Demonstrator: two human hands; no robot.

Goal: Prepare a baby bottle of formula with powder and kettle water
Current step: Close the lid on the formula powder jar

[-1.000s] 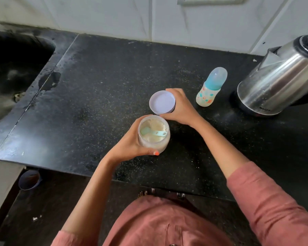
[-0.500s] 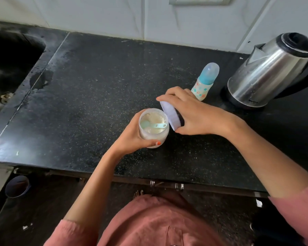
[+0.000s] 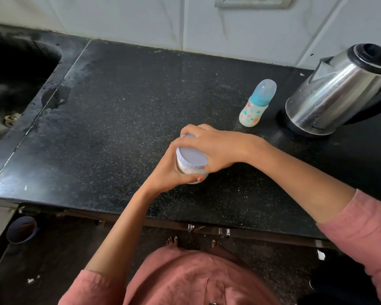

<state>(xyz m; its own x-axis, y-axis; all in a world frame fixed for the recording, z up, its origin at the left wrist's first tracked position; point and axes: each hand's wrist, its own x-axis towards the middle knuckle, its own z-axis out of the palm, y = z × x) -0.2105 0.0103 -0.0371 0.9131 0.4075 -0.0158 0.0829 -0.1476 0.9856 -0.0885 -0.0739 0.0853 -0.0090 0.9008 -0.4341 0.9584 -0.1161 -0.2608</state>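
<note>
Two-handed, steadies the powder jar (image 3: 193,173) in the left grip (image 3: 169,175), curled round its body, to seat the lid (image 3: 191,156) with the right grip (image 3: 218,148), clamped over its rim.

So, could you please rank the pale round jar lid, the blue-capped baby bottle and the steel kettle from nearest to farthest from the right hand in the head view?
1. Pale round jar lid: gripped by the right hand.
2. Blue-capped baby bottle: standing behind the hand, to the right.
3. Steel kettle: far right, beyond the bottle.
</note>
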